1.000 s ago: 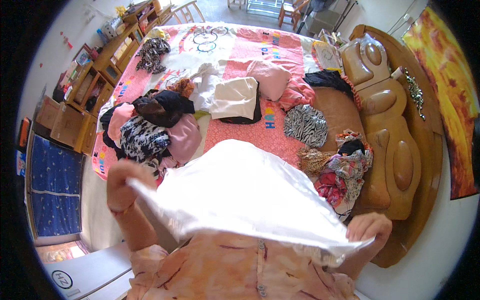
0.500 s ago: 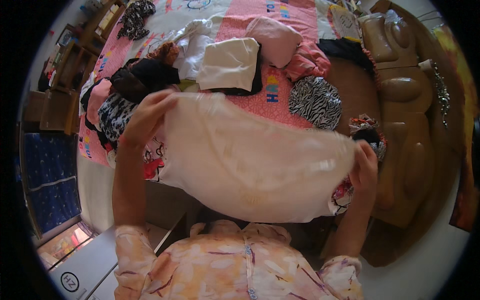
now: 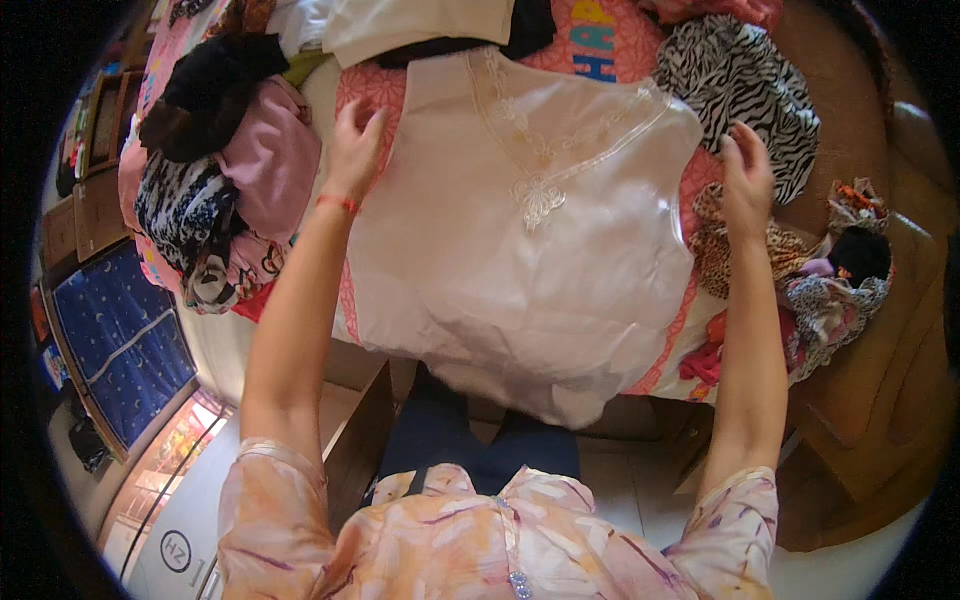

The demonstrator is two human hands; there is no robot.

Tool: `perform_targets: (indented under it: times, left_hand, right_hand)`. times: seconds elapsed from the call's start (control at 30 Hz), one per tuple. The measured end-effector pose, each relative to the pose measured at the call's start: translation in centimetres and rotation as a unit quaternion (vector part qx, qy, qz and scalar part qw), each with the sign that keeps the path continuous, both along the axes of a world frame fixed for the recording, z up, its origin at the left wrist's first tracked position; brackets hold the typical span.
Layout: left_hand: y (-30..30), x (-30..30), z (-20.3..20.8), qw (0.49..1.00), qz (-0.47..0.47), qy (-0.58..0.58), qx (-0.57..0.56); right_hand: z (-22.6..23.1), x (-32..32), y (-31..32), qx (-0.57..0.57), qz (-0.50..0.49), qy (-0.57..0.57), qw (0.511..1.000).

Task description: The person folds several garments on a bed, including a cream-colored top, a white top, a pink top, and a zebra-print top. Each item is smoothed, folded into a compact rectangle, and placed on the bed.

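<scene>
While white embroidered top (image 3: 530, 240) lies spread flat on bed (image 3: 365, 90), your hands flank it: left hand (image 3: 355, 150) open at its left shoulder edge, right hand (image 3: 748, 180) open, fingers loose, beside right shoulder.

One white tunic (image 3: 530, 230), one zebra-print garment (image 3: 745, 85), two hands: left hand (image 3: 352, 150), right hand (image 3: 748, 180).

Bright, warm daylight fills the scene; the pale garment (image 3: 530, 240) on the bed (image 3: 590, 50) is nearly washed out. Shadows are soft. Fisheye bending curves the edges inside a black rim; focus is fairly sharp.
</scene>
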State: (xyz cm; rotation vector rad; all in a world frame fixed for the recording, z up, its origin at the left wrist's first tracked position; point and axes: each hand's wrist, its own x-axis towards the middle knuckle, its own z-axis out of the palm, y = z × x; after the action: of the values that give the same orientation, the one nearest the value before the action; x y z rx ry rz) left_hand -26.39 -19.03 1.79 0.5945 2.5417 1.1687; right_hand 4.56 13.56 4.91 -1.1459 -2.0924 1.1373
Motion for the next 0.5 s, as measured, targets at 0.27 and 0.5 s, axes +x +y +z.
perform_targets:
  times: [0.27, 0.5]
  left_hand:
    - [-20.1, 14.7, 0.0, 0.968, 0.142, -0.195, -0.067]
    - [-22.6, 14.1, -0.2, 0.864, 0.235, -0.440, 0.063]
  right_hand:
    - [4.5, 18.5, -18.2, -0.266, -0.135, -0.122, 0.947]
    - [3.1, 17.4, -22.3, -0.331, -0.222, -0.029, 0.917]
